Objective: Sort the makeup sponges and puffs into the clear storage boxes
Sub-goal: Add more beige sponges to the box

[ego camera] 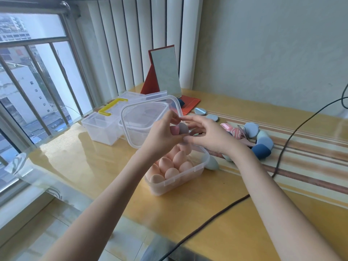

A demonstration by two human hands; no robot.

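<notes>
1. Landmark: clear box [188, 172], filled with peach sponges [172, 173].
2. Left hand [162, 136] holds a pink sponge [175, 130] and a grey sponge [183, 128] above the box; lid [135, 125] raised behind them.
3. Right hand [205, 134], fingers loosely curled, touches them; grasp unclear.
4. Judged step: sorting by colour. Next: place each by colour; blue sponges [262, 146] wait right of the box.

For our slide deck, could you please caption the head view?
Both hands, left hand and right hand, hold sponges above a clear box of peach sponges.
</notes>
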